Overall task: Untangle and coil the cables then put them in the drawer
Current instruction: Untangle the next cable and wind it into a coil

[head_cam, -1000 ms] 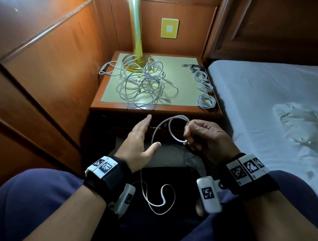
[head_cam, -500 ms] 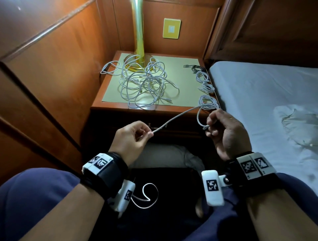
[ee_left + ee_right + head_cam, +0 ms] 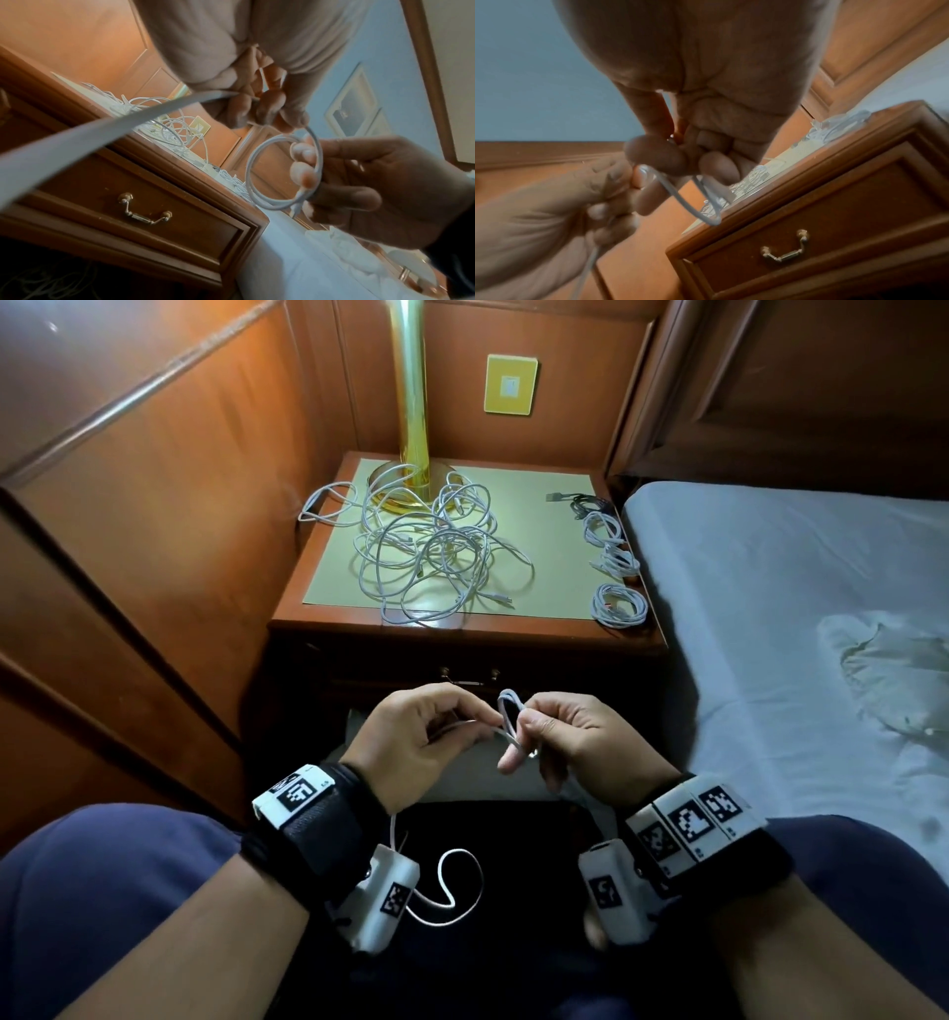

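Step in hand: I am winding one white cable point(image 3: 506, 719) into a small coil above my lap, in front of the closed drawer point(image 3: 144, 205)
Right hand point(image 3: 580, 742): its fingers point(image 3: 303, 176) are curled through the loops, thumb pinching the turns and the plug end against them
Left hand point(image 3: 411, 742): fingers point(image 3: 267, 113) bunched together, pinching the free run of cable just beside the coil; the slack hangs down to my lap
Where the rest lies: a tangled heap point(image 3: 431, 552) sits mid-counter point(image 3: 554, 629) by the lamp base point(image 3: 405, 490); finished coils point(image 3: 619, 603) line its right edge, near the bed point(image 3: 770, 608)
How I judge it best done: feed slack through the left pinch with light tension, lay each turn the same size as the last, and let the cable twist freely so it does not kink
Risk, as I judge it: a loosened thumb would let the turns spring apart
Remaining: this coil unfinished, the heap untouched, drawer not yet opened
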{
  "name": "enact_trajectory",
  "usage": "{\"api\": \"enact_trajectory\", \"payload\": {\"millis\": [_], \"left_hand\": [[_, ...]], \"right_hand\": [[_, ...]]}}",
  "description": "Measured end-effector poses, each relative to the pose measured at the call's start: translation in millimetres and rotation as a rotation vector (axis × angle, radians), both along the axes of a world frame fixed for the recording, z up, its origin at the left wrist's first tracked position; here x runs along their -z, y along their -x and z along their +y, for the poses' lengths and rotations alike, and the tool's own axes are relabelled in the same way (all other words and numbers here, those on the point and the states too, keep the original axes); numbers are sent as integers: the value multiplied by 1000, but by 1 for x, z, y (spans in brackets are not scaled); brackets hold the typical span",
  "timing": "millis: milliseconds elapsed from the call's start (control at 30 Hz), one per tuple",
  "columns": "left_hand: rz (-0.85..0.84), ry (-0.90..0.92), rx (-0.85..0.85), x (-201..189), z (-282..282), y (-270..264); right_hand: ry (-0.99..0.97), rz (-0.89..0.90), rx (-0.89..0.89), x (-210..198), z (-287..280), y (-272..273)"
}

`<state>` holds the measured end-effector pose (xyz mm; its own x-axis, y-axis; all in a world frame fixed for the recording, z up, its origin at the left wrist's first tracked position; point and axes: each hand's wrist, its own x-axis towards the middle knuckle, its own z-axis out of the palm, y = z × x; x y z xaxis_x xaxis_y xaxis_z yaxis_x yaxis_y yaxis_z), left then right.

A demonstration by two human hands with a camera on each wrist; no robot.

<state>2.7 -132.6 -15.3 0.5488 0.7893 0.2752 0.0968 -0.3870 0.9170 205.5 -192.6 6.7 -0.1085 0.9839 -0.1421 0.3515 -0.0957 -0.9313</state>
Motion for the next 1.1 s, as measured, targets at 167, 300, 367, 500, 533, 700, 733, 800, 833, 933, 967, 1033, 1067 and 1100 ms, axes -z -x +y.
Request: {"api": "enact_trajectory", "payload": {"millis": [167, 300, 367, 500, 533, 700, 733, 800, 833, 933, 967, 1033, 1067, 1100], "left_hand": [[56, 120, -158, 10, 8, 2], [65, 253, -34, 4, 2, -2], [64, 246, -3, 1, 0, -4], [27, 328, -21, 1, 1, -5], [17, 342, -17, 1, 1, -5], [-14, 299, -18, 0, 2, -3], [-13, 275, -15, 0, 3, -3], [1, 246, -12, -1, 4, -4], [9, 244, -11, -2, 4, -4], [15, 269, 7, -5, 2, -7], [12, 270, 17, -5, 2, -7], [-20, 336, 32, -4, 3, -5], [-46, 391, 42, -4, 3, -4], [-61, 419, 62, -5, 4, -2]], "right_hand": [[122, 232, 6, -9, 1, 8], [225, 435, 24, -15, -1, 12], [238, 453, 40, -16, -2, 12], [270, 463, 43, -14, -2, 15], [274, 455, 29, -12, -2, 16], [269, 485, 0, -10, -1, 15], [268, 506, 4, -11, -1, 15], [278, 559, 23, -11, -1, 17], [287, 586, 27, -12, -1, 18], [312, 627, 40, -13, 0, 18], [315, 632, 53, -13, 1, 17], [327, 650, 90, -11, 2, 14], [339, 666, 108, -9, 3, 12], [352, 685, 125, -8, 4, 10]]}}
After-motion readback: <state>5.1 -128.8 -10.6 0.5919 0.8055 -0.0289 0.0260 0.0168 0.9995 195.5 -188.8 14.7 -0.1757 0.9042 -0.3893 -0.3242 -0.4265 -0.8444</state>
